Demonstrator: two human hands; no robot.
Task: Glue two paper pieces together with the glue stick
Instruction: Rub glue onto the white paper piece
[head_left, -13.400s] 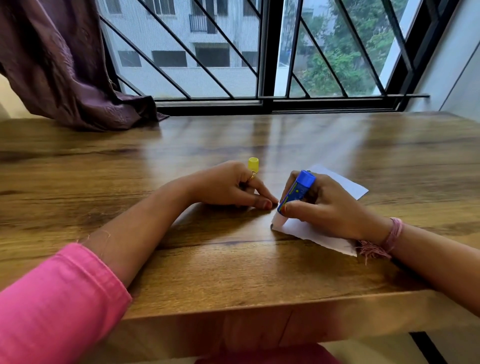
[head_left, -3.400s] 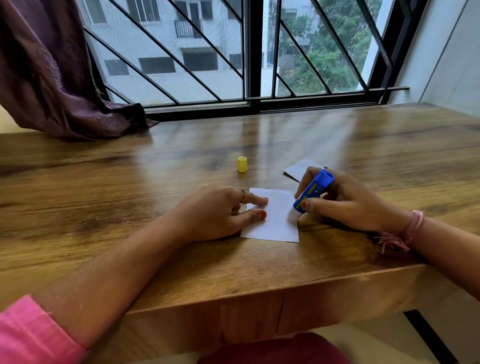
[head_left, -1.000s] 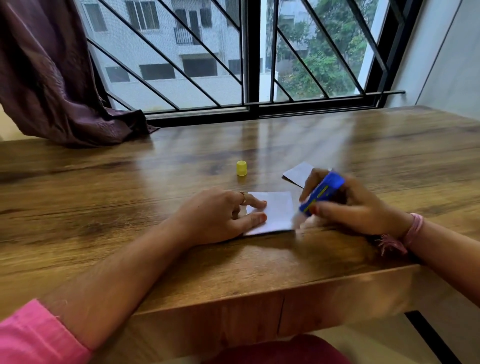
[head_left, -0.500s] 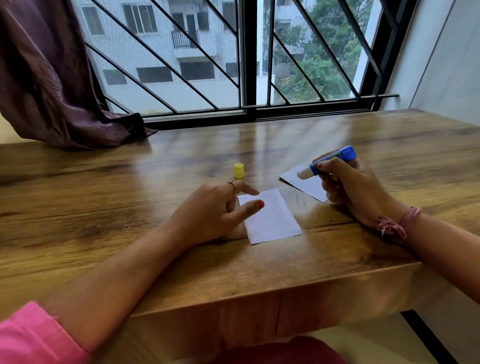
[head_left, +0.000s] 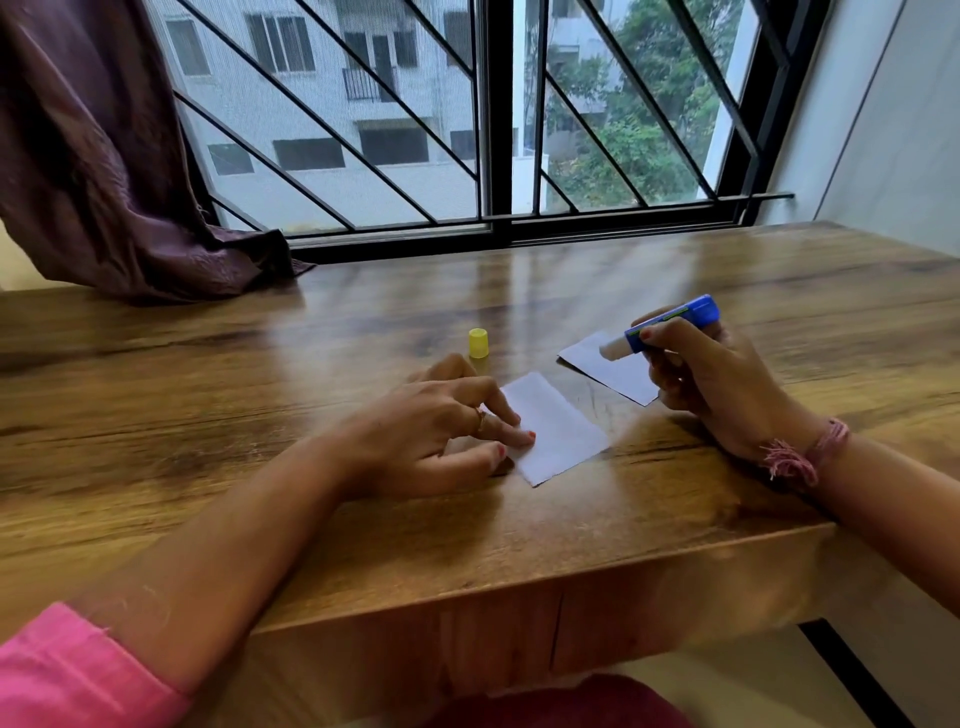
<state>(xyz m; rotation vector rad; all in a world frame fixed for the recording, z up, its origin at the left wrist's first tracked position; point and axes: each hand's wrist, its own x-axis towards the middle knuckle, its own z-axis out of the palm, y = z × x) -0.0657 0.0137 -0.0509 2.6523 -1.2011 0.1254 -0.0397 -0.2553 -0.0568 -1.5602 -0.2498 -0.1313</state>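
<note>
Wooden table (head_left: 208, 415) beside barred window (head_left: 493, 130)

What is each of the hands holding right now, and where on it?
The right hand grips the blue glue stick around its barrel, uncapped tip pointing left. The left hand holds nothing; its fingertips rest on the nearer white paper.

Glossy wood table (head_left: 260, 395), matt paper (head_left: 558, 431)

Only yellow cap (head_left: 478, 343) dots bare table (head_left: 260, 415).
</note>
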